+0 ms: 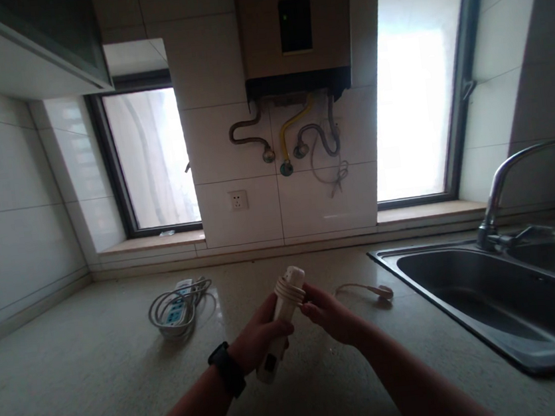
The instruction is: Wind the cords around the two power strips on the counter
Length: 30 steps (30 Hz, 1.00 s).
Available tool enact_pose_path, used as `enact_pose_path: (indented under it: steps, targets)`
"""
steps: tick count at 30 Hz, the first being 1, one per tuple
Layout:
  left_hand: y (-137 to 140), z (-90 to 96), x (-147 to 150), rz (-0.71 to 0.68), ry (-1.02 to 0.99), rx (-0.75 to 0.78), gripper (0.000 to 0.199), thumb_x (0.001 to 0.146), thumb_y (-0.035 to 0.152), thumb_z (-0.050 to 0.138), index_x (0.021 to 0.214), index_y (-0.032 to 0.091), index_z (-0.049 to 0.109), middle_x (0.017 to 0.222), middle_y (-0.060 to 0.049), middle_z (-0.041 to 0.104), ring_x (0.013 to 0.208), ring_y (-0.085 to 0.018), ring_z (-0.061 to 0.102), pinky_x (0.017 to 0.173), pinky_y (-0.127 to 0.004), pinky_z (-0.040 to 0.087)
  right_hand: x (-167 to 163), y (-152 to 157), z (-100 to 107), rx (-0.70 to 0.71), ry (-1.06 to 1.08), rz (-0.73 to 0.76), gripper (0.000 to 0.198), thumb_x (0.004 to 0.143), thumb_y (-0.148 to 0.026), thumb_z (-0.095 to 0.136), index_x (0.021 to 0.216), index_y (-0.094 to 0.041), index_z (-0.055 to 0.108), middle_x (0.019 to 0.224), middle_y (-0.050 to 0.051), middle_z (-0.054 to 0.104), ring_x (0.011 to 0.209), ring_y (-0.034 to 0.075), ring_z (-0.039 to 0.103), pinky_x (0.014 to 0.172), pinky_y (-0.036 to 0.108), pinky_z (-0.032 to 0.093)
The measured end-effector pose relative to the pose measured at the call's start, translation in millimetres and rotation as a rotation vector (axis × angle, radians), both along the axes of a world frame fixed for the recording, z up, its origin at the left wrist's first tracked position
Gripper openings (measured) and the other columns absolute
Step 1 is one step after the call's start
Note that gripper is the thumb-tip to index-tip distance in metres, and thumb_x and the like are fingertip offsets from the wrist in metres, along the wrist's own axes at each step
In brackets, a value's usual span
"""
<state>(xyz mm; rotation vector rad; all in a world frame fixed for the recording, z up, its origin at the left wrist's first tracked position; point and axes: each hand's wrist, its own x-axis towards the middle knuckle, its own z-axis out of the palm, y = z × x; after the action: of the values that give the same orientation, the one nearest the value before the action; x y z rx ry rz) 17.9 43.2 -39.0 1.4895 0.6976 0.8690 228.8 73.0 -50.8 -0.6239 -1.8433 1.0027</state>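
My left hand (262, 335) is wrapped round a long white power strip (284, 309), tilted above the counter. Several turns of its white cord (289, 291) lie round the strip's upper end. Close against those turns, my right hand (328, 314) has its fingers closed on the cord; the fingertips are partly hidden. The cord's free end reaches the counter at the right, where its plug (383, 293) lies. A dark watch (227, 370) is on my left wrist.
Another power strip (175, 311), with a coiled grey cord, lies on the stone counter (99, 362) to the left. A steel sink (471, 326) with a tall faucet (494, 200) is at the right. Behind, a water heater (262, 36) hangs above pipes and a wall socket (238, 200).
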Motion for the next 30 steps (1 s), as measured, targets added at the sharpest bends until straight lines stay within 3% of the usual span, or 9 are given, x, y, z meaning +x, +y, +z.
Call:
enact_pose_path:
  steps: [3, 7, 11, 14, 20, 23, 26, 28, 30]
  targets:
    - [-1, -4.5, 3, -0.063, -0.079, -0.040, 0.059, 0.075, 0.024, 0.062, 0.131, 0.025, 0.044, 0.089, 0.002, 0.054, 0.054, -0.010, 0.059, 0.047, -0.022, 0.046, -3, 0, 2, -0.080, 0.075, 0.065, 0.056, 0.077, -0.066, 0.075, 0.100, -0.017, 0.061, 0.084, 0.001, 0.057, 0.080, 0.017, 0.054, 0.074, 0.028, 0.046]
    - [-4, -11.7, 10, -0.186, -0.185, -0.099, 0.047, 0.072, 0.025, 0.062, 0.117, 0.022, 0.051, 0.088, 0.000, 0.055, 0.051, -0.009, 0.057, 0.044, -0.021, 0.046, -6, -4, 4, -0.189, 0.266, 0.179, 0.074, 0.059, -0.058, 0.091, 0.113, -0.022, 0.056, 0.101, 0.003, 0.061, 0.090, 0.019, 0.060, 0.076, 0.029, 0.050]
    - [-9, -18.3, 17, -0.302, -0.291, -0.248, 0.041, 0.069, 0.029, 0.063, 0.108, 0.018, 0.054, 0.089, -0.004, 0.057, 0.059, -0.013, 0.058, 0.046, -0.023, 0.048, -6, -11, 2, -0.299, 0.328, 0.254, 0.084, 0.052, -0.047, 0.097, 0.120, -0.024, 0.053, 0.096, 0.001, 0.064, 0.074, 0.016, 0.063, 0.065, 0.026, 0.053]
    - [-10, -20.7, 18, -0.404, -0.310, -0.336, 0.041, 0.068, 0.034, 0.064, 0.104, 0.016, 0.057, 0.083, -0.004, 0.057, 0.060, -0.014, 0.057, 0.048, -0.025, 0.049, -7, -15, 3, -0.341, 0.295, 0.252, 0.077, 0.052, -0.041, 0.097, 0.115, -0.020, 0.057, 0.086, 0.001, 0.067, 0.062, 0.015, 0.062, 0.055, 0.025, 0.052]
    - [-5, -27.5, 15, -0.535, -0.293, -0.438, 0.042, 0.068, 0.045, 0.061, 0.094, 0.012, 0.063, 0.068, -0.003, 0.054, 0.054, -0.013, 0.053, 0.049, -0.025, 0.046, -12, -20, 10, -0.263, 0.341, 0.080, 0.055, 0.050, -0.035, 0.096, 0.091, -0.016, 0.065, 0.078, 0.001, 0.066, 0.068, 0.016, 0.063, 0.057, 0.023, 0.051]
    - [-3, -27.9, 13, -0.484, -0.263, -0.347, 0.052, 0.075, 0.052, 0.057, 0.100, 0.008, 0.066, 0.074, -0.007, 0.060, 0.057, -0.016, 0.058, 0.052, -0.027, 0.047, -16, -18, 6, -0.256, 0.349, -0.004, 0.051, 0.055, -0.040, 0.092, 0.089, -0.016, 0.063, 0.067, -0.002, 0.062, 0.055, 0.013, 0.058, 0.046, 0.021, 0.045]
    - [1, -21.6, 8, -0.410, -0.197, -0.248, 0.059, 0.082, 0.055, 0.054, 0.111, 0.005, 0.066, 0.089, -0.015, 0.068, 0.074, -0.024, 0.068, 0.070, -0.036, 0.053, -19, -14, 2, -0.252, 0.315, -0.049, 0.047, 0.061, -0.047, 0.087, 0.085, -0.016, 0.061, 0.056, -0.004, 0.057, 0.040, 0.011, 0.049, 0.036, 0.020, 0.037]
    - [5, -15.5, 4, -0.302, -0.144, -0.127, 0.056, 0.086, 0.051, 0.057, 0.122, 0.009, 0.062, 0.101, -0.016, 0.069, 0.087, -0.026, 0.069, 0.082, -0.040, 0.052, -18, -11, 2, -0.187, 0.297, -0.100, 0.044, 0.063, -0.046, 0.086, 0.083, -0.015, 0.062, 0.059, -0.002, 0.061, 0.045, 0.012, 0.053, 0.041, 0.022, 0.042]
    - [10, -11.0, 0, -0.152, -0.050, 0.099, 0.052, 0.089, 0.044, 0.062, 0.132, 0.015, 0.056, 0.115, -0.014, 0.067, 0.100, -0.026, 0.066, 0.090, -0.041, 0.050, -15, -7, 3, -0.089, 0.285, -0.213, 0.041, 0.064, -0.041, 0.087, 0.085, -0.014, 0.066, 0.071, 0.002, 0.067, 0.059, 0.015, 0.060, 0.053, 0.025, 0.049]
